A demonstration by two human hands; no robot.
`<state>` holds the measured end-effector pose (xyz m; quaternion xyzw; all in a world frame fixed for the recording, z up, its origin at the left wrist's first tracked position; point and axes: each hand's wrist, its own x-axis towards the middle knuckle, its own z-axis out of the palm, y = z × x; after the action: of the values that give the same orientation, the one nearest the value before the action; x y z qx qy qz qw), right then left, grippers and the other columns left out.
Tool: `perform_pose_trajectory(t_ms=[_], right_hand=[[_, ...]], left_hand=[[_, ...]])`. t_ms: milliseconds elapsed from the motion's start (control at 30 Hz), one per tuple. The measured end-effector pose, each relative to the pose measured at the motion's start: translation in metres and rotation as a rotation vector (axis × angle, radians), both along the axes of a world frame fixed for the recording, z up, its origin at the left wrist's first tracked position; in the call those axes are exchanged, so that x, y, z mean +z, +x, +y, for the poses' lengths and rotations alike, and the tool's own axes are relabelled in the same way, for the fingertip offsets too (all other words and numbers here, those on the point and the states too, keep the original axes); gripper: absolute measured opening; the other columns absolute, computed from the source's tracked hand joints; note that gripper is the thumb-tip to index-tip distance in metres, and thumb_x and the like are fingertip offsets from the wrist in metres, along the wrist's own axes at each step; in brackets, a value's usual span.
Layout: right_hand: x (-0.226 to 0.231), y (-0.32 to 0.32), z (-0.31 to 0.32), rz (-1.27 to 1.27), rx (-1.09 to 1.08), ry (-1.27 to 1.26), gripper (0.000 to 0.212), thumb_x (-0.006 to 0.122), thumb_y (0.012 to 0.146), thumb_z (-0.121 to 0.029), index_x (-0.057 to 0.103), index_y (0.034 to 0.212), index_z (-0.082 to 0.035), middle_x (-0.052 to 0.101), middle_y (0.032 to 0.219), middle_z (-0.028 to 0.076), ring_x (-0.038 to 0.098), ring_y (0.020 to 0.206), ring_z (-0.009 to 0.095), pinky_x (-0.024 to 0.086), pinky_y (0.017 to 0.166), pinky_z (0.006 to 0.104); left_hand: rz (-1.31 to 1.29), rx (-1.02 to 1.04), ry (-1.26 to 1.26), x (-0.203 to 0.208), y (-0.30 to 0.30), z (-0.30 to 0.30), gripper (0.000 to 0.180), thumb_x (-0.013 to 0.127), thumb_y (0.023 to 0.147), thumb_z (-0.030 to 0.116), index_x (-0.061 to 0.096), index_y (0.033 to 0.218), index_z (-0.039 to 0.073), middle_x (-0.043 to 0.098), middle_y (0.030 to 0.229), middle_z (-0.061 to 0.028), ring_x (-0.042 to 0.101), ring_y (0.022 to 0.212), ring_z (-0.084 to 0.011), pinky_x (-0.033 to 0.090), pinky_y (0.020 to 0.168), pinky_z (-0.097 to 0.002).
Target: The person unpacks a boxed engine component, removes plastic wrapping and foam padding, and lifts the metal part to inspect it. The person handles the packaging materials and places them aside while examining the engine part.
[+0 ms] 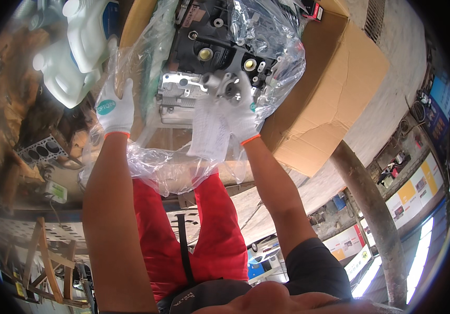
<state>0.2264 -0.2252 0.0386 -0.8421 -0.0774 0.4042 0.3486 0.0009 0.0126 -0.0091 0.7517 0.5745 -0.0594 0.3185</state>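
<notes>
My left hand (116, 111), in a white glove, is at the left side of an open cardboard box (325, 89). Its thumb and fingers are spread against the clear plastic bag (151, 162) lining the box. In a matching glove, my right hand (242, 119) grips a grey metal pipe fitting (221, 83) with a round opening. A white sheet with faint print (209, 131) hangs below that hand; what holds it is hidden. Under the fitting lies an engine (183, 104) with a black top cover (204, 42) and silvery metal side, partly covered by plastic.
Two pale plastic jugs (86, 42) stand left of the box. Further down on that side are a metal gasket (41, 150) with round holes and a small device with a screen (56, 192). A thick post (366, 193) rises at the right. Wooden framing (47, 261) shows lower left.
</notes>
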Motion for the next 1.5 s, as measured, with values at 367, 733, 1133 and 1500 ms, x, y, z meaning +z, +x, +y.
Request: perform_pose_trajectory(t_ms=[367,733,1133,1500], right_hand=[[-0.038,0.09,-0.11,-0.613,0.059,-0.276,0.083,0.078,0.079,-0.006,0.047,0.156,0.002,0.061,0.14,0.024,0.062,0.131,0.039,0.051,0.112,0.0438],[-0.059,0.085,-0.121,-0.425,0.083,-0.127,0.086,0.073,0.083,0.006,0.041,0.162,0.002,0.059,0.149,0.021,0.06,0.139,0.031,0.05,0.115,0.0382],[-0.052,0.098,-0.096,-0.296,-0.045,-0.04,0.085,0.074,0.086,0.004,0.039,0.164,0.0,0.046,0.161,0.02,0.05,0.148,0.03,0.05,0.118,0.0395],[-0.063,0.113,-0.095,-0.348,0.036,-0.1,0.084,0.078,0.085,-0.002,0.042,0.162,0.002,0.05,0.158,0.022,0.053,0.147,0.034,0.048,0.119,0.0401]], left_hand=[[-0.006,-0.017,0.095,-0.002,-0.002,-0.002,0.053,0.07,0.103,0.043,0.07,0.137,0.002,0.075,0.13,-0.0217,0.07,0.12,-0.0398,0.053,0.105,-0.0456],[0.004,0.014,-0.01,0.007,0.005,0.001,0.063,0.067,0.103,0.049,0.066,0.144,0.001,0.068,0.143,-0.024,0.064,0.133,-0.0409,0.049,0.114,-0.0473],[0.022,-0.002,-0.005,0.001,-0.001,0.001,0.064,0.067,0.103,0.05,0.067,0.143,0.0,0.07,0.14,-0.0249,0.065,0.131,-0.0418,0.05,0.113,-0.0485],[-0.043,-0.024,0.08,0.002,-0.001,0.0,0.054,0.071,0.103,0.042,0.07,0.135,-0.001,0.074,0.13,-0.0247,0.07,0.121,-0.042,0.053,0.107,-0.0469]])
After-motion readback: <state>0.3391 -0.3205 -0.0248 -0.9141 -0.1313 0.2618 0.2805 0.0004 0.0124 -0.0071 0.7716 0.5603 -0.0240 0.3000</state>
